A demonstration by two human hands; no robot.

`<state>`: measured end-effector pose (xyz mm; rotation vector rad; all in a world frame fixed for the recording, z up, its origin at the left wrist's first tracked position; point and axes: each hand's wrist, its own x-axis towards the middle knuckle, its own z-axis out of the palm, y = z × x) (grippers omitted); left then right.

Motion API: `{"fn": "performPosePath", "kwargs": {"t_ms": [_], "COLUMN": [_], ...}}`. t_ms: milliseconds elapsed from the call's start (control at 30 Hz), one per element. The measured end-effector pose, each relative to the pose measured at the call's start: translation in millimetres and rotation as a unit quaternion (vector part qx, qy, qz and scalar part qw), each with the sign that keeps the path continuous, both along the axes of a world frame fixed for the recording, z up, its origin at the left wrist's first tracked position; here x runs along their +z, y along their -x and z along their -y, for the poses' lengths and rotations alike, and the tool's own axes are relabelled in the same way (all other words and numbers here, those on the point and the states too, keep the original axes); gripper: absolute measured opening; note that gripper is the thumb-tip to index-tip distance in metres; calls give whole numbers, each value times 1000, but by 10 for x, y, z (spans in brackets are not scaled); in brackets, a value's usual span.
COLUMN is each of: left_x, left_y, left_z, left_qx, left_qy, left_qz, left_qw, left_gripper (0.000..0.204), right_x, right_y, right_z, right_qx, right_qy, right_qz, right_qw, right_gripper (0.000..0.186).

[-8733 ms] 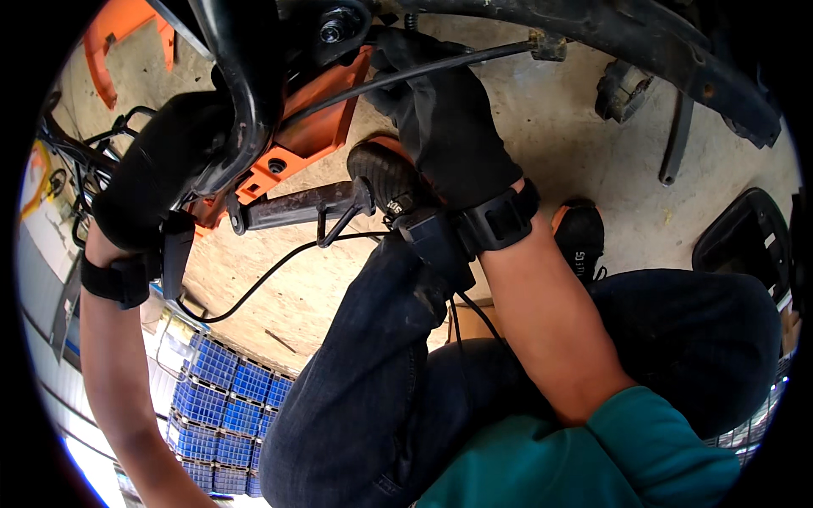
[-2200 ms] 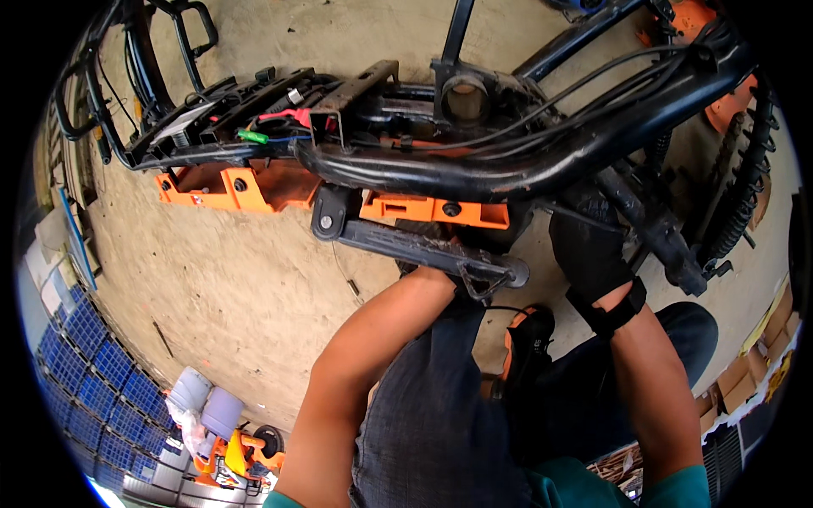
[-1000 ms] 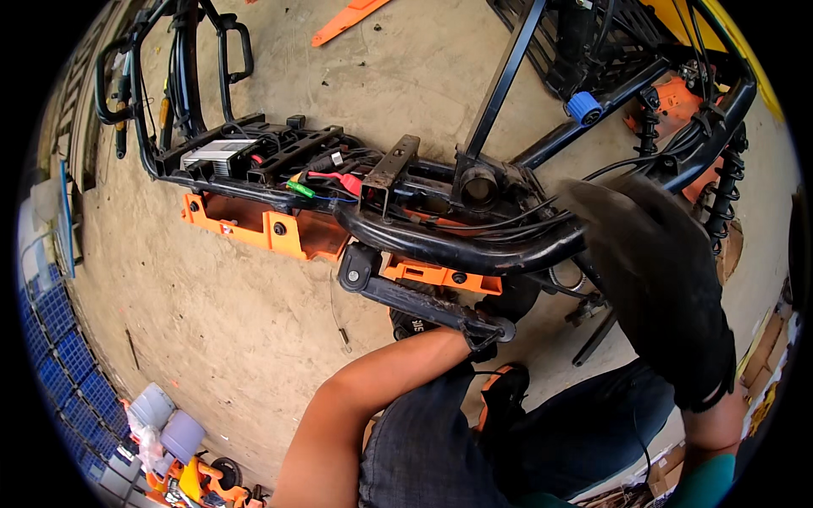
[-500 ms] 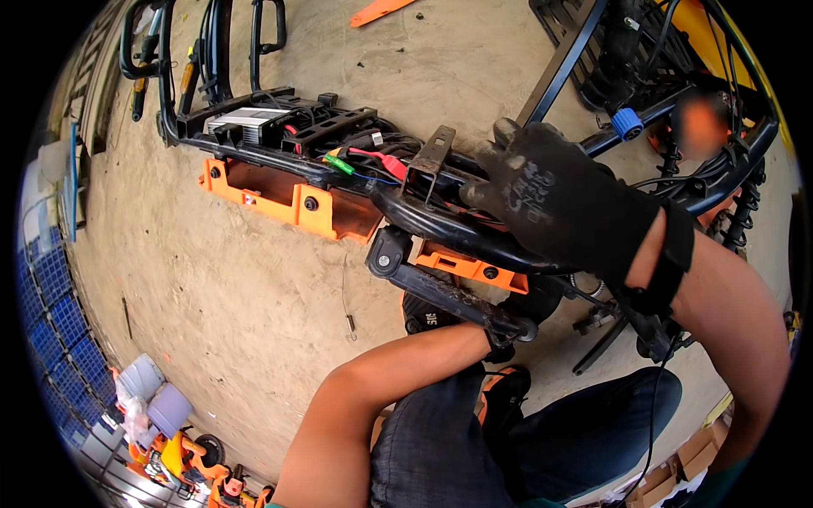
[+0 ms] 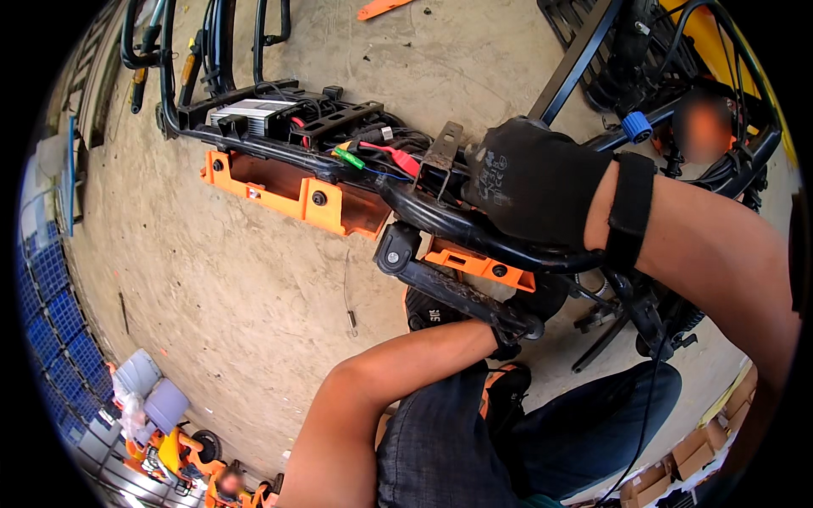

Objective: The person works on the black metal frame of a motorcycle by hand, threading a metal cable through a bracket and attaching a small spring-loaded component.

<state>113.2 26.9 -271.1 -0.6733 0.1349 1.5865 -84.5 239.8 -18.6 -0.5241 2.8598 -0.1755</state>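
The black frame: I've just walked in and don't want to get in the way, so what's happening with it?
One person's gloved right hand is over the frame, while the left hand reaches in low by the orange panel, mostly hidden. What either hand grips can't be seen. The red plug in the frame, left of the right hand, is untouched.

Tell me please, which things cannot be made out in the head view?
In the head view:
Left hand: fingers hidden behind the black frame.
Right hand: fingertips hidden by its own gloved back.
Orange strip: cut off by the top edge.
Thin piece on the floor: too small to identify.
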Motion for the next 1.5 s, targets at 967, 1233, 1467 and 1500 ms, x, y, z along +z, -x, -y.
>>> {"fn": "performPosePath", "kwargs": {"t_ms": [967, 1233, 1467, 1500], "left_x": [11, -1, 10, 4], "left_y": [-52, -62, -107, -121], "left_z": [-11, -3, -21, -24], "left_qx": [6, 7, 1, 0], "left_qy": [-4, -4, -6, -7], "left_qz": [11, 16, 18, 21], "left_qw": [1000, 1000, 1000, 1000], "left_gripper": [22, 21, 21, 21], "right_x": [-51, -21, -86, 35], "right_y": [148, 142, 144, 226], "right_z": [176, 151, 117, 91], "right_qx": [-129, -20, -49, -19], "right_qy": [-23, -55, -35, -43], "right_qz": [29, 69, 45, 109], "right_qw": [991, 996, 997, 993], "right_gripper": [15, 17, 17, 16]}}
